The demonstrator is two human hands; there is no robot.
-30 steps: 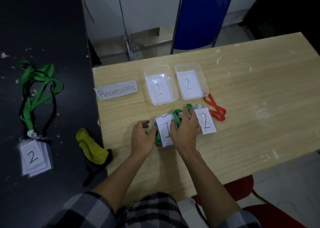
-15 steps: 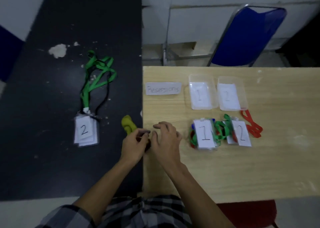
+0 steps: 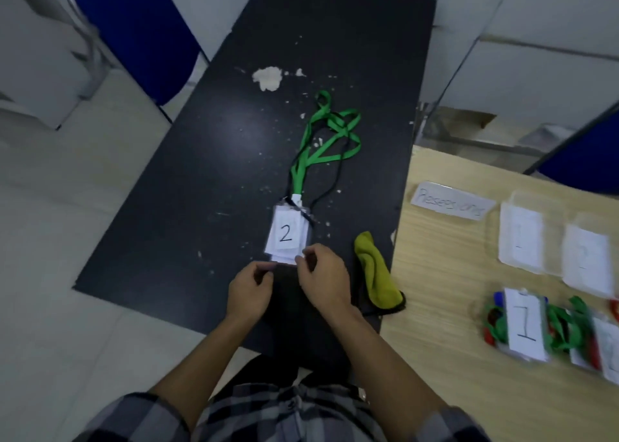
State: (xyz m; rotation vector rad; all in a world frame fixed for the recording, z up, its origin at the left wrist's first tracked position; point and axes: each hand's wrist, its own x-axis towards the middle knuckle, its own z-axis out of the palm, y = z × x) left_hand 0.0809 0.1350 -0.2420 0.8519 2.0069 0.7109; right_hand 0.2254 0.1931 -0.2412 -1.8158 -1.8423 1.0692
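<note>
- The person stands over the black table (image 3: 201, 190), both forearms reaching forward, sleeves in a dark check.
- The right hand (image 3: 323, 280) has its fingers curled, and the thumb and forefinger nip the near right corner of the badge stack (image 3: 286, 235).
- That badge stack lies flat on the black table just beyond the fingertips of both hands; its top card shows a handwritten "2".
- The left hand (image 3: 249, 290) sits just beside the right one, a narrow gap of dark tabletop between them. Its fingers are curled too, thumb and forefinger drawn close together at the near left edge of the stack; from here I cannot tell whether they actually grip anything.
- A green lanyard (image 3: 326, 140) runs from the far end of the stack, away from the hands, and lies in loose loops on the table.
- A black cord (image 3: 330, 187) trails beside it, on the right hand's side.
- A yellow cloth (image 3: 376, 274) lies crumpled just to the outside of the right hand, at the table's edge.
- Further out past the right hand is the wooden table (image 3: 452, 358), butted up against the black one.
- On it, well apart from the hands, sit a paper label (image 3: 450, 200), two clear trays (image 3: 552, 227) with blurred numbered sheets in them, and a badge pile (image 3: 524, 324) topped by a card marked "1", with green and red straps bunched around it.
</note>
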